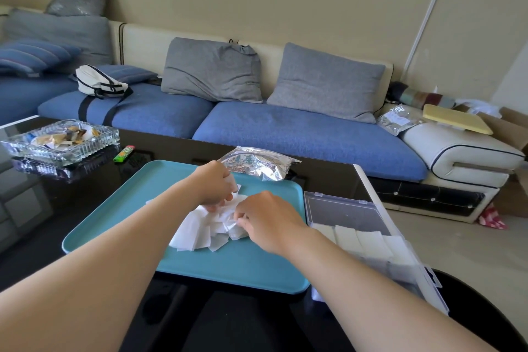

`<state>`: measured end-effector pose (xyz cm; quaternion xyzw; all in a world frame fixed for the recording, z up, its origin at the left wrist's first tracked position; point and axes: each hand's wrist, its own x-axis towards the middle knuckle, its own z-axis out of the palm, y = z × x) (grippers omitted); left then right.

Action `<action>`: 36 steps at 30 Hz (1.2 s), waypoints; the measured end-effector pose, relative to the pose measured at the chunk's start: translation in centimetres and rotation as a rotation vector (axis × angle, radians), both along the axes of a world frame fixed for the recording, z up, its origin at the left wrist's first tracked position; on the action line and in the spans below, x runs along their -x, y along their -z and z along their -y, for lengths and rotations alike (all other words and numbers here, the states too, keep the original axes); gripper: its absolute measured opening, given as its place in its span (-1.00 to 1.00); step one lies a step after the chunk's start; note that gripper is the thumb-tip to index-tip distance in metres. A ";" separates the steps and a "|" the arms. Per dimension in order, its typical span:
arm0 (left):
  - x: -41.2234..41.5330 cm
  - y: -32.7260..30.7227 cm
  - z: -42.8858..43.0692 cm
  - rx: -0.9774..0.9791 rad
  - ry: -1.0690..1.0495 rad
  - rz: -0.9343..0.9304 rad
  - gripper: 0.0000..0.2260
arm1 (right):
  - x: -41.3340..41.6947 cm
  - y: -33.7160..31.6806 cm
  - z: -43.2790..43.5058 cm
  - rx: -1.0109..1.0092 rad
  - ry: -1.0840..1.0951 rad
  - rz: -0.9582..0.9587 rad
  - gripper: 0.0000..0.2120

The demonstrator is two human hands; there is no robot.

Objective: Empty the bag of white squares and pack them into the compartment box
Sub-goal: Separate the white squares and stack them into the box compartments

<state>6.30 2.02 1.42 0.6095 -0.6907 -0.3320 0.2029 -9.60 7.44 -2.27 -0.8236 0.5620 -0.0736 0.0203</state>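
Bag (257,163) seemingly emptied, compartment box (348,208) part-filled, left hand (214,183) and right hand (265,220) fingers pinching white squares (197,230) off the tray (228,266).

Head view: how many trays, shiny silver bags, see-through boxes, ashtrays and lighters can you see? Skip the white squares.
Teal plastic tray: 1
Silver foil bags: 2 (behind the tray, on the sofa arm)
Clear plastic compartment box: 1
Square glass ashtray: 1
Green lighter: 1
Total: 6

Bare left hand (215,183), bare right hand (270,220)
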 end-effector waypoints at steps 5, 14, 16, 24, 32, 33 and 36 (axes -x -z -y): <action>-0.1 -0.3 -0.1 -0.029 0.006 -0.070 -0.77 | 0.9 -0.3 0.6 -0.018 0.078 0.248 -0.81; 0.9 -1.5 -0.6 -0.028 -0.046 -0.226 -0.67 | 3.4 -3.7 -0.1 0.014 0.278 0.863 -0.78; 1.4 -1.9 -0.8 -0.080 -0.051 -0.363 -0.71 | 3.6 -4.5 -0.7 -0.038 0.340 1.031 -0.80; 3.7 -2.9 -2.3 -0.327 -0.071 -0.836 -0.69 | 5.1 -4.0 -0.7 0.585 0.242 0.811 -0.88; 5.0 -3.6 -3.4 -0.372 0.010 -1.020 -0.63 | 4.7 -2.9 -1.6 0.818 0.053 0.303 -0.93; 4.9 -3.6 -3.5 -0.376 0.011 -1.007 -0.64 | 4.7 -2.8 -1.6 0.807 0.027 0.278 -0.93; 4.5 -3.5 -3.3 -0.396 0.022 -0.970 -0.74 | 5.0 -2.5 -1.5 0.755 -0.023 0.256 -0.88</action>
